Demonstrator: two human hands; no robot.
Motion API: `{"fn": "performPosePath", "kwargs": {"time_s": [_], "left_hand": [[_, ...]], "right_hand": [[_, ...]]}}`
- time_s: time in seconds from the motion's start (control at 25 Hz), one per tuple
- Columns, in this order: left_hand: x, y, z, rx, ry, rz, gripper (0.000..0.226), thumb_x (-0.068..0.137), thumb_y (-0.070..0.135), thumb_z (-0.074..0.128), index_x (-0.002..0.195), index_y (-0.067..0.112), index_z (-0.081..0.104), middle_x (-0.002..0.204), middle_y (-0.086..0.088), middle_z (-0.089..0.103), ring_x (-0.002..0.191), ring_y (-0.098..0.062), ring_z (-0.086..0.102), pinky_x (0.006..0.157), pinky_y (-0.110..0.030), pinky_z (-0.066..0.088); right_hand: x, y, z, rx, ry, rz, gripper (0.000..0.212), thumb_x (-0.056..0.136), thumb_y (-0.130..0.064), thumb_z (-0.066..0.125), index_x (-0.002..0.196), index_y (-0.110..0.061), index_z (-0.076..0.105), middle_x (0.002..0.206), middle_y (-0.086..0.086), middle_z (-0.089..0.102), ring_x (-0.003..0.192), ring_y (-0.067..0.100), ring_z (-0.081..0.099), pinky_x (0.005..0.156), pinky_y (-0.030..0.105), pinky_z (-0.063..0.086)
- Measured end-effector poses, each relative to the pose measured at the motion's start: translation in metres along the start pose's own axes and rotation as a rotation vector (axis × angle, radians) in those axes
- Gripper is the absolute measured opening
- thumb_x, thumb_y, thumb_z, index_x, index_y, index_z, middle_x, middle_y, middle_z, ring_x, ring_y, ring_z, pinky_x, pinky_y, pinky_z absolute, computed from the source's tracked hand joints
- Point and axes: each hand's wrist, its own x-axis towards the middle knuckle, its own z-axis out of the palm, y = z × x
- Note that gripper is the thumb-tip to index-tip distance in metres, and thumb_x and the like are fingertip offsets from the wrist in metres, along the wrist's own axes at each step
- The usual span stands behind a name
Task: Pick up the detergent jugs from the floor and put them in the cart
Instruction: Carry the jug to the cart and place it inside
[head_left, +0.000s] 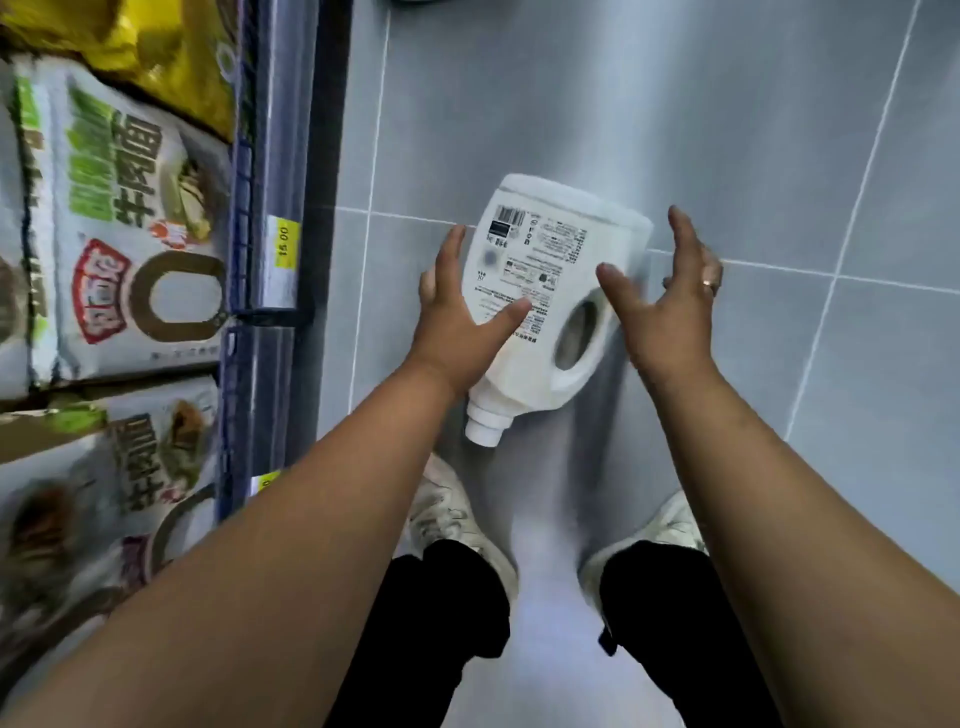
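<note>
Both hands were spread open: the left hand (457, 317) lay against the white detergent jug (545, 306), its thumb over the label, while the right hand (670, 306) hovered just beside the handle. That jug lay on the grey tiled floor (623, 104), cap toward the white shoes (452, 514).

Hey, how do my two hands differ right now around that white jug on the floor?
The left hand lies against the white plastic detergent jug, thumb across its printed label; the right hand is spread beside the handle side, and contact there is unclear. The right hand wears a ring; the left hand shows none. Both are open, flanking the jug, which lies on its side on the grey tiled floor.
</note>
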Motion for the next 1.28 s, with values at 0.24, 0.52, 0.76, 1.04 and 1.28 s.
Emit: {"fn": "performPosePath", "kwargs": {"time_s": [0.24, 0.52, 0.76, 1.04, 1.28], "left_hand": [[0.068, -0.056, 0.032, -0.004, -0.060, -0.019, 0.109, 0.062, 0.060, 0.082, 0.148, 0.048, 0.016, 0.150, 0.005, 0.034, 0.134, -0.015, 0.043, 0.114, -0.040, 0.037], [0.095, -0.066, 0.030, -0.123, -0.163, 0.070, 0.112, 0.067, 0.026, 0.090, 0.151, 0.033, 0.017, 0.143, 0.009, 0.050, 0.125, -0.008, 0.056, 0.104, -0.039, 0.049], [0.060, -0.017, 0.016, -0.201, -0.171, 0.111, 0.100, 0.071, 0.014, 0.087, 0.146, 0.029, 0.024, 0.138, 0.006, 0.054, 0.118, -0.011, 0.062, 0.095, -0.039, 0.056], [-0.058, 0.135, -0.048, -0.155, -0.226, 0.204, 0.104, 0.066, 0.024, 0.089, 0.147, 0.034, 0.024, 0.136, 0.008, 0.058, 0.119, -0.012, 0.062, 0.099, -0.047, 0.052], [-0.198, 0.332, -0.123, -0.051, -0.255, 0.344, 0.092, 0.058, 0.040, 0.089, 0.111, 0.080, 0.025, 0.116, 0.041, 0.056, 0.112, 0.012, 0.057, 0.102, -0.031, 0.047]], "right_hand": [[0.046, 0.066, 0.040, 0.104, -0.029, 0.090, 0.091, 0.078, -0.043, 0.075, 0.149, -0.043, 0.019, 0.147, 0.001, 0.029, 0.129, 0.014, 0.047, 0.112, 0.031, 0.036], [0.067, 0.074, 0.057, 0.193, -0.002, 0.076, 0.101, 0.066, -0.048, 0.078, 0.147, -0.042, 0.018, 0.126, -0.028, 0.047, 0.121, 0.002, 0.051, 0.103, 0.026, 0.041], [0.050, 0.024, 0.020, 0.214, -0.010, 0.040, 0.098, 0.058, -0.065, 0.079, 0.134, -0.062, 0.018, 0.134, -0.030, 0.045, 0.126, 0.010, 0.051, 0.099, 0.048, 0.049], [-0.048, -0.123, -0.100, 0.308, 0.047, 0.069, 0.098, 0.065, -0.052, 0.077, 0.143, -0.055, 0.017, 0.141, -0.012, 0.047, 0.116, 0.018, 0.058, 0.055, 0.049, 0.060], [-0.148, -0.288, -0.238, 0.368, 0.195, -0.029, 0.095, 0.064, -0.054, 0.078, 0.138, -0.061, 0.019, 0.139, -0.014, 0.052, 0.120, 0.012, 0.057, 0.088, 0.053, 0.055]]}}
